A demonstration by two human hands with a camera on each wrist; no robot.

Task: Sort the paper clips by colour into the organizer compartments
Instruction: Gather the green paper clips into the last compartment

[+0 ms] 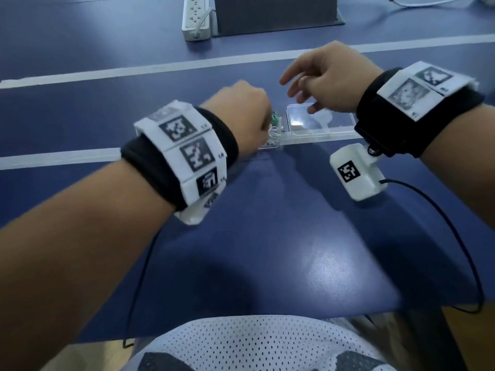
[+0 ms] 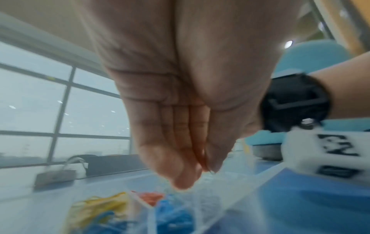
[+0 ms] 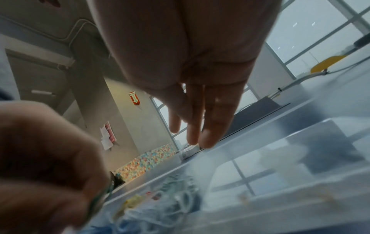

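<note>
Clear plastic organizer on the blue table. The left wrist view shows yellow clips, orange clips and blue clips in separate compartments; the head view shows only green clips and white clips. Left hand, fingertips bunched over the compartments, pinches a thin wire, seemingly a clip. Right hand hovers above the organizer, fingers loosely spread, holding nothing.

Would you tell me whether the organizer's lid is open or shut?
Open: the clear lid lies flat beside the organizer, and clips show uncovered in the compartments.
</note>
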